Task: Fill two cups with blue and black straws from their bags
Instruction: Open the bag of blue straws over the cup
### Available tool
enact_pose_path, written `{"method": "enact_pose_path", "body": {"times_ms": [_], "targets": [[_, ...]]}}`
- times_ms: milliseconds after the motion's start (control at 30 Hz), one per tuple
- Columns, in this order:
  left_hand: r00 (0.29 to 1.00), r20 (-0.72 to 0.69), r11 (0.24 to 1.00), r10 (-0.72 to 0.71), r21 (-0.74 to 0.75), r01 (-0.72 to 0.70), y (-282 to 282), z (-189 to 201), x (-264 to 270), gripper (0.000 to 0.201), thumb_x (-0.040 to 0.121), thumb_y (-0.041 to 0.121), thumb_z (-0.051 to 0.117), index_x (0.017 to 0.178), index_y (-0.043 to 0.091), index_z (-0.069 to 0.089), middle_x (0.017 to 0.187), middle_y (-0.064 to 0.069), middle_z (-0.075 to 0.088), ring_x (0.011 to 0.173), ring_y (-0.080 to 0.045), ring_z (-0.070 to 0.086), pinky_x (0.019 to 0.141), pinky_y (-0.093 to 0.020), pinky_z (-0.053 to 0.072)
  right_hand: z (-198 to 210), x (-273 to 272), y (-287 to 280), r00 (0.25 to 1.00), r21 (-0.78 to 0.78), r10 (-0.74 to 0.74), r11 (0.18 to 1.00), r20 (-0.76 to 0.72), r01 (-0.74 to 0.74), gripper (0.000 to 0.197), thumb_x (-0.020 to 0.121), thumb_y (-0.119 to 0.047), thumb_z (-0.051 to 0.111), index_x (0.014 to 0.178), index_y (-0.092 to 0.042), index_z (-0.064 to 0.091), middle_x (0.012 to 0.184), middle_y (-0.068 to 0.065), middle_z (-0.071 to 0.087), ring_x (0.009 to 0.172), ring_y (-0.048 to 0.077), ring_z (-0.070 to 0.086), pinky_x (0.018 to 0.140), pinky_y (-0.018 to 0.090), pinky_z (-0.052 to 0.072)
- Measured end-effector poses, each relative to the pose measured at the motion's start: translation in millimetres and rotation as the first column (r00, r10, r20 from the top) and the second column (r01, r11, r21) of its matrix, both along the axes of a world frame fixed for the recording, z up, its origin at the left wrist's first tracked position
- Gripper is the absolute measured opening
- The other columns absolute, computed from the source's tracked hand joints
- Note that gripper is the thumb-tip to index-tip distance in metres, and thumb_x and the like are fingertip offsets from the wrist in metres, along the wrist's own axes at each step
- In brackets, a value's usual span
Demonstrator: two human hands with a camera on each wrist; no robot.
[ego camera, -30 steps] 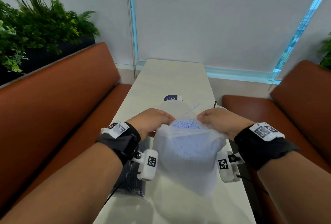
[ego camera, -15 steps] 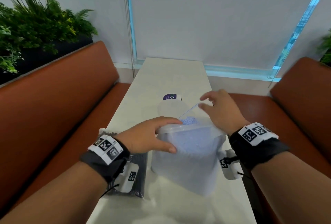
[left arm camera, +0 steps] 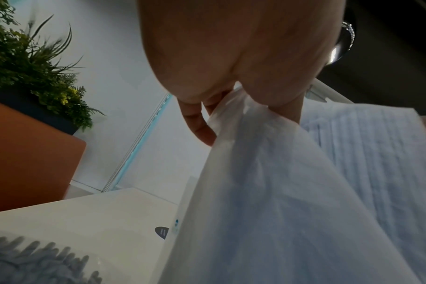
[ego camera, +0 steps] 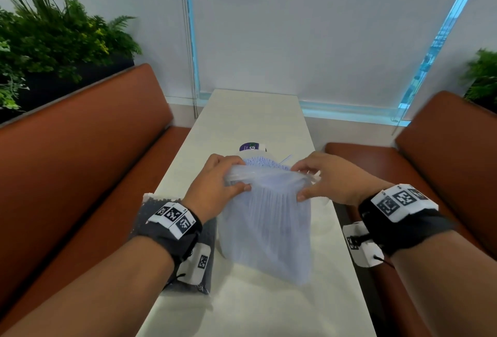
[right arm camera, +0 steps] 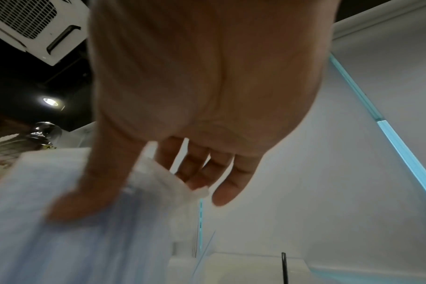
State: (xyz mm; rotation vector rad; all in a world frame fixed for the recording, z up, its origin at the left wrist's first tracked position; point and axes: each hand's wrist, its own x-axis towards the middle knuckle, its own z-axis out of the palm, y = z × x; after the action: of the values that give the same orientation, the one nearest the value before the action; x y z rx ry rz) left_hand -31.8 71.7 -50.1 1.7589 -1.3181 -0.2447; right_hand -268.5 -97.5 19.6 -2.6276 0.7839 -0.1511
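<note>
A clear bag of blue straws [ego camera: 266, 229] stands upright on the white table [ego camera: 252, 116], its mouth showing the straw ends [ego camera: 265, 161]. My left hand [ego camera: 236, 175] pinches the bag's top left edge, and my right hand [ego camera: 301, 182] pinches the top right edge with its thumb in front. The wrist views show the same grips on the bag [left arm camera: 280, 192] [right arm camera: 61, 240]. A bag of black straws [ego camera: 146, 206] lies flat under my left wrist. Behind the blue bag stands a clear cup with a purple label [ego camera: 252, 147], mostly hidden. One black straw [right arm camera: 283, 269] stands upright beyond my right hand.
The table is narrow, with brown bench seats [ego camera: 80, 161] on both sides. A wall with a window blind [ego camera: 295, 27] closes the far end. Green plants [ego camera: 53, 40] stand behind the left bench. The black straws' ends [left arm camera: 24, 259] show at the bottom of the left wrist view.
My right hand, which had lifted off toward the straw behind the bag, has come back and pinched the bag's top right edge. My left hand kept its hold on the rim.
</note>
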Motion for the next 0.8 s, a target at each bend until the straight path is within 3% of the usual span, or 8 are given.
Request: {"method": "enact_pose_path", "body": {"times_ms": [67, 133, 233, 333, 433, 567, 667, 800], "targets": [[1.0, 0.013, 1.0, -0.017, 0.008, 0.016, 2.3, 2.3, -0.6, 0.045, 0.081, 0.037, 0.082, 0.116, 0.051, 0.057, 0.115, 0.018, 0.041, 0.105, 0.017, 0.045, 0.082, -0.001, 0.034, -2.3, 5.3, 2.5, 0.999, -0.099, -0.033, 0.994, 0.034, 0.036, 0.04, 0.067, -0.047, 0.088, 0.089, -0.045, 0.055, 0.094, -0.017, 0.054, 0.088, 0.0, 0.052, 0.072, 0.023, 0.041], [0.997, 0.033, 0.997, -0.072, 0.023, 0.071, 6.5, 5.6, 0.6, 0.043, 0.085, 0.036, 0.079, 0.121, 0.047, 0.059, 0.118, 0.016, 0.042, 0.107, 0.014, 0.045, 0.084, -0.002, 0.036, -8.2, 9.6, 6.5, 0.994, -0.185, -0.084, 0.978, 0.067, 0.095, 0.042, 0.07, -0.045, 0.086, 0.075, -0.035, 0.046, 0.081, -0.012, 0.053, 0.074, 0.007, 0.048, 0.059, 0.026, 0.035], [0.977, 0.042, 0.977, -0.209, 0.045, 0.207, 13.6, 10.5, 3.2, 0.047, 0.091, 0.019, 0.071, 0.133, 0.038, 0.058, 0.123, 0.008, 0.045, 0.112, 0.008, 0.047, 0.091, -0.004, 0.039, -21.0, 11.2, 12.5, 0.986, -0.289, -0.125, 0.945, 0.113, 0.153, 0.05, 0.077, -0.043, 0.081, 0.066, -0.026, 0.035, 0.068, -0.008, 0.048, 0.072, 0.017, 0.045, 0.053, 0.029, 0.03], [0.973, 0.094, 0.974, -0.21, 0.105, 0.201, 17.3, 11.4, 5.7, 0.051, 0.094, 0.012, 0.065, 0.135, 0.042, 0.055, 0.121, 0.008, 0.044, 0.109, -0.001, 0.05, 0.097, -0.007, 0.039, -31.0, 7.6, 19.5, 0.978, -0.354, -0.103, 0.921, 0.181, 0.163, 0.04, 0.084, -0.029, 0.075, 0.067, -0.026, 0.038, 0.07, -0.007, 0.05, 0.076, 0.02, 0.046, 0.056, 0.029, 0.03], [0.976, 0.178, 0.988, -0.126, 0.107, 0.108, 17.8, 9.0, 8.2, 0.042, 0.096, 0.022, 0.065, 0.131, 0.044, 0.056, 0.116, 0.012, 0.045, 0.101, 0.001, 0.052, 0.088, -0.003, 0.037, -37.4, 0.7, 26.7, 0.967, -0.348, 0.022, 0.935, 0.255, 0.071, 0.014, 0.084, -0.03, 0.065, 0.093, -0.024, 0.058, 0.091, -0.009, 0.057, 0.086, 0.018, 0.048, 0.081, 0.035, 0.043], [0.964, 0.259, 0.998, -0.062, 0.019, 0.059, 15.5, 4.5, 2.5, 0.037, 0.092, 0.018, 0.07, 0.124, 0.036, 0.063, 0.108, 0.009, 0.046, 0.088, -0.009, 0.055, 0.082, -0.02, 0.046, -43.4, -5.1, 31.9, 0.949, -0.339, 0.113, 0.941, 0.294, -0.007, 0.061, 0.074, -0.065, 0.07, 0.123, -0.029, 0.06, 0.113, -0.012, 0.056, 0.103, 0.013, 0.049, 0.099, 0.029, 0.033], [0.941, 0.338, 0.999, -0.019, -0.021, 0.028, 13.5, 3.1, -4.6, 0.034, 0.091, 0.017, 0.07, 0.119, 0.035, 0.062, 0.103, 0.008, 0.046, 0.081, -0.015, 0.054, 0.073, -0.031, 0.051, -46.4, 0.7, 35.7, 0.929, -0.418, 0.131, 0.908, 0.347, 0.028, 0.06, 0.069, -0.057, 0.084, 0.118, -0.026, 0.065, 0.106, -0.008, 0.062, 0.097, 0.019, 0.057, 0.096, 0.031, 0.034], [0.906, 0.419, 0.998, 0.05, -0.056, -0.03, 15.5, -1.5, -11.5, 0.031, 0.09, 0.02, 0.069, 0.116, 0.034, 0.058, 0.104, 0.007, 0.044, 0.079, -0.011, 0.047, 0.063, -0.033, 0.053, -51.5, 10.1, 40.5, 0.882, -0.539, 0.232, 0.842, 0.41, 0.029, 0.037, 0.067, -0.035, 0.093, 0.084, -0.017, 0.066, 0.078, -0.004, 0.06, 0.068, 0.024, 0.056, 0.07, 0.038, 0.043]]}}
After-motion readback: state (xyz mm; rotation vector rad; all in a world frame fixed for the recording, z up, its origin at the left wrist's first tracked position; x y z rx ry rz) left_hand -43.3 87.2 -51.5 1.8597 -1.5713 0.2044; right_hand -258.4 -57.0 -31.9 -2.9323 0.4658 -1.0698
